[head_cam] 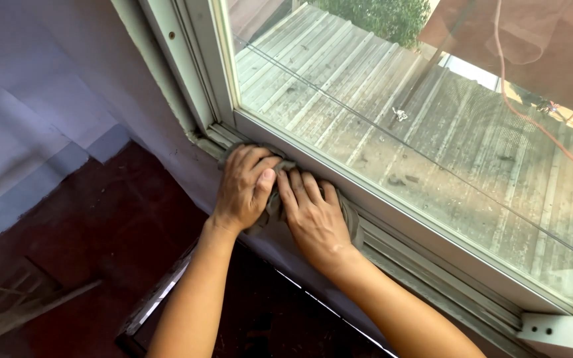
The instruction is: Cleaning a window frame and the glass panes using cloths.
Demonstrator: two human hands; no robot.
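Observation:
Both hands press a dark grey cloth (274, 207) into the lower track of a window frame (432, 268). My left hand (243, 185) grips the cloth's left part near the frame's corner, fingers curled over it. Lying flat beside it, my right hand (313, 215) covers the cloth's right part, fingers pointing toward the glass. Most of the cloth is hidden under the hands.
The pale window frame upright (187, 63) rises at the left corner. Through the glass (432, 132) lies a grey corrugated roof with a cable across it. A lilac wall (41, 79) is on the left, a dark red floor (101, 225) below.

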